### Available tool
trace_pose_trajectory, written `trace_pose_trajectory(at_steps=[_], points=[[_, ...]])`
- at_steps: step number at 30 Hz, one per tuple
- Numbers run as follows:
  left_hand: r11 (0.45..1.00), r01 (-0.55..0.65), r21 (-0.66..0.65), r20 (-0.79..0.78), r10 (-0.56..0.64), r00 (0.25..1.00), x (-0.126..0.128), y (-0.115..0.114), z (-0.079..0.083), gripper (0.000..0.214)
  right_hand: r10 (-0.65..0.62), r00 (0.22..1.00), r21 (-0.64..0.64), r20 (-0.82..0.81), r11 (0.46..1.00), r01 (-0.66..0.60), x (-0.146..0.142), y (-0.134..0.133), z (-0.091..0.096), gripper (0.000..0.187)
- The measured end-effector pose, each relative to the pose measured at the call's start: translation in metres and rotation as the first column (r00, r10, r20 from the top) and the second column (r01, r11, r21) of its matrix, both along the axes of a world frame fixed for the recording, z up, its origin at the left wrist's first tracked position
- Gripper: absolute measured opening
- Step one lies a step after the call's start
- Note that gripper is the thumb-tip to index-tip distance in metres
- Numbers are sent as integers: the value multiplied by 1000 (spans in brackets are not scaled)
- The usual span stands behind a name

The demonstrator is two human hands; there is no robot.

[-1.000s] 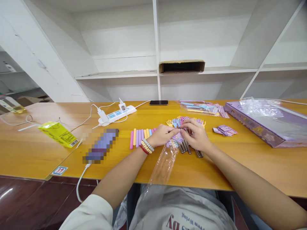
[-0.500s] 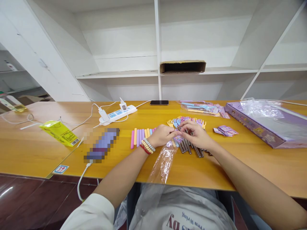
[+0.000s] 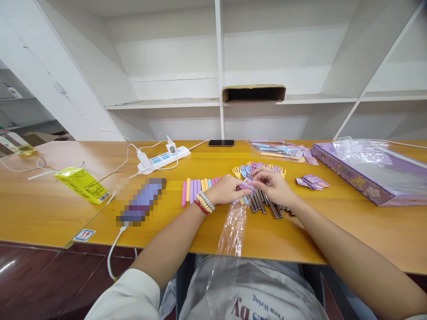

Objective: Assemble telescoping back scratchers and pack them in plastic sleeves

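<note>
My left hand [image 3: 226, 190] and my right hand [image 3: 271, 186] meet over the wooden table [image 3: 300, 231], both pinching the printed purple top of a long clear plastic bag [image 3: 230, 231] that trails back toward my body. Under my right hand lies a bunch of dark metal rods [image 3: 267, 206]. Just beyond my fingers sit small coloured hand-shaped pieces [image 3: 258, 168]. A row of pink, yellow and purple sleeves [image 3: 195, 189] lies left of my left hand.
A white power strip [image 3: 163, 159] with cables and a black phone [image 3: 220, 142] lie farther back. Filled packets [image 3: 280, 150], small purple cards [image 3: 312, 181] and a purple box [image 3: 367, 171] are to the right. A yellow carton [image 3: 82, 184] lies left. White shelves stand behind.
The bag's lower end has swung slightly right and hangs straighter. My hands have shifted a little on the bag's top; the rods show more beside my right hand.
</note>
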State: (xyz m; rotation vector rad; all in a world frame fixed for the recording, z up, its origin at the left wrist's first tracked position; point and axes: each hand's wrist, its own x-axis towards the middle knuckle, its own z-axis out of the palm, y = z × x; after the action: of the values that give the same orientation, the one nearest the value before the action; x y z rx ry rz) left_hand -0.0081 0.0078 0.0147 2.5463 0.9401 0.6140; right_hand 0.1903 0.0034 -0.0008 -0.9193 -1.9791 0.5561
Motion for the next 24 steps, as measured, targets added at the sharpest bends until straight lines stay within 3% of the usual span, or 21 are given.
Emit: trace_pose_trajectory(at_steps=[4, 9, 12, 15, 19, 22, 24], points=[[1000, 19, -25, 10, -18, 1000, -2, 2, -1, 39, 16, 1000, -42, 3, 999, -16, 1, 1, 1, 12], [1000, 8, -26, -7, -8, 1000, -3, 4, -2, 32, 154, 987, -97, 47, 984, -149, 1, 0, 4, 12], [1000, 10, -26, -28, -11, 1000, -2, 4, -2, 31, 143, 990, -109, 6, 984, -141, 2, 3, 2, 10], [999, 2, -34, -31, -3, 1000, -1, 4, -1, 31, 91, 992, -148, -84, 984, -103, 3, 7, 1, 11], [999, -11, -34, -29, 10, 1000, -4, 7, 0, 30, 91, 960, -207, -265, 967, -149, 10, 13, 6, 14], [999, -44, -4, -65, 44, 997, -9, 12, -3, 31, 1, 871, -209, -491, 971, -120, 28, 21, 16, 23], [995, -97, 33, -70, 99, 993, -12, 16, -6, 32, -110, 808, -192, -579, 981, -4, 49, 28, 25, 27]])
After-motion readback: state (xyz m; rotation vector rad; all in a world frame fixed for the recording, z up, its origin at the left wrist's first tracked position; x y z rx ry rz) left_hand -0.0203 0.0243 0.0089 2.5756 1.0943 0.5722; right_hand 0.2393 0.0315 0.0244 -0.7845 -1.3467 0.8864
